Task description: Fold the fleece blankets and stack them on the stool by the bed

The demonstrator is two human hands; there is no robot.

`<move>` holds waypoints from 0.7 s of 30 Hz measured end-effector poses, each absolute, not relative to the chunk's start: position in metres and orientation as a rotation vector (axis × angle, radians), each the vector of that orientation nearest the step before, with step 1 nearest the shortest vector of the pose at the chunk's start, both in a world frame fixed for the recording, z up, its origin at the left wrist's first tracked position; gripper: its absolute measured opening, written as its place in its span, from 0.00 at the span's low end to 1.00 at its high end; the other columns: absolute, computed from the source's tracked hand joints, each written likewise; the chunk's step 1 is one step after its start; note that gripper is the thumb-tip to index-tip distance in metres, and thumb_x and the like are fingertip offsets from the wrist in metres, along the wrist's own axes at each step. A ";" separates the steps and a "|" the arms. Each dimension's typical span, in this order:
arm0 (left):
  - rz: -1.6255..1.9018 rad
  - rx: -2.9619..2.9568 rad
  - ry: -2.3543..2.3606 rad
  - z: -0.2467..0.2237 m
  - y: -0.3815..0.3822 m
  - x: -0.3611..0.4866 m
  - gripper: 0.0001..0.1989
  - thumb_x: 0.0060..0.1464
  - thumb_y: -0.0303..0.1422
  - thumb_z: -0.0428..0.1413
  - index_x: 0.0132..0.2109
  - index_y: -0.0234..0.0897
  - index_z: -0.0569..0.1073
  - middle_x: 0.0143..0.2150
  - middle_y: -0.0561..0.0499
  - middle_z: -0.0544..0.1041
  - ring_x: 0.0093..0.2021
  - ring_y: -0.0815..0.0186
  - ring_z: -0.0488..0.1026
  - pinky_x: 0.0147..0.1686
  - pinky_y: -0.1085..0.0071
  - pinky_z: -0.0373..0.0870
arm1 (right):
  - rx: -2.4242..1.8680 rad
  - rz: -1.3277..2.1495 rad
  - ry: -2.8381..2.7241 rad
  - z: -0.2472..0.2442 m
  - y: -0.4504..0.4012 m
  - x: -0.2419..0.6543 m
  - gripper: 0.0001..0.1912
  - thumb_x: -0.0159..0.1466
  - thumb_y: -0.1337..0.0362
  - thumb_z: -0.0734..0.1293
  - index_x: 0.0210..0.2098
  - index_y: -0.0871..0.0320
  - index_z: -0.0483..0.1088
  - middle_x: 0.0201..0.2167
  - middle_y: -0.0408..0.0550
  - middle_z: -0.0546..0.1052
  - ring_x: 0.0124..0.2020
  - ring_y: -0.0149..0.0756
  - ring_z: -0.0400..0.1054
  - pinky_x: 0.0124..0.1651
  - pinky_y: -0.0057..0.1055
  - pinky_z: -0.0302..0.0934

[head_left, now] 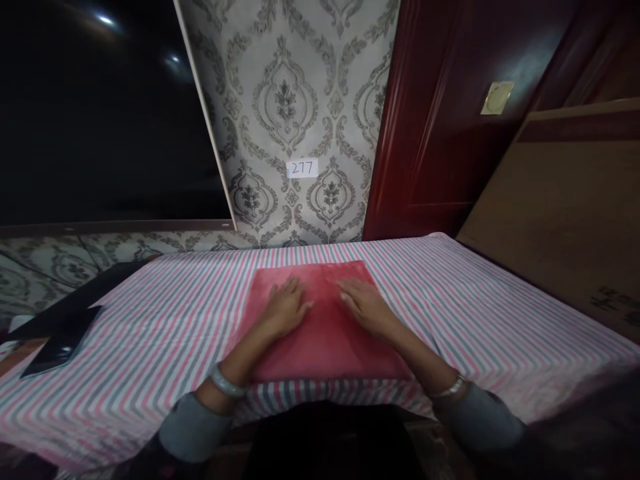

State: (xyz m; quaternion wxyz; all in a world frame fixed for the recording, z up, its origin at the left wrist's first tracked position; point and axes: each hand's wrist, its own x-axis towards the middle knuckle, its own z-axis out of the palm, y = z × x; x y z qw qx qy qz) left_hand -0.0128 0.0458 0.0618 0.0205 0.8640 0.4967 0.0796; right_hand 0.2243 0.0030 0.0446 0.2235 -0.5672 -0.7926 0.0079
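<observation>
A red cloth (325, 347) lies flat in a roughly square shape on a striped tablecloth (190, 320), close to the table's near edge. My left hand (287, 308) rests palm down on the cloth's upper left part, fingers spread a little. On the upper right part, my right hand (367, 307) lies palm down too, its fingers stretched toward the middle. Neither hand grips anything. Bare cloth shows between the two hands.
At the table's left end lies a dark flat device (65, 343). A large dark screen (100, 120) stands behind on the left. A big cardboard box (565, 207) leans at the right edge. A paper label (302, 168) is on the wall.
</observation>
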 end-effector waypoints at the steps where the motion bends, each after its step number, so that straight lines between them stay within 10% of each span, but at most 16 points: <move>1: 0.234 2.675 1.527 0.058 0.043 -0.003 0.30 0.66 0.43 0.43 0.69 0.34 0.57 0.73 0.36 0.53 0.73 0.49 0.46 0.67 0.43 0.46 | -1.614 0.011 -2.181 0.043 0.011 0.215 0.26 0.73 0.60 0.52 0.67 0.59 0.60 0.66 0.53 0.65 0.67 0.46 0.57 0.67 0.47 0.51; 21: 0.189 2.723 1.578 0.018 0.016 -0.021 0.29 0.67 0.46 0.42 0.69 0.40 0.60 0.72 0.43 0.56 0.72 0.50 0.51 0.67 0.43 0.50 | -1.830 0.064 -2.291 0.005 -0.006 0.200 0.27 0.73 0.54 0.54 0.70 0.51 0.56 0.71 0.51 0.55 0.71 0.49 0.46 0.68 0.51 0.44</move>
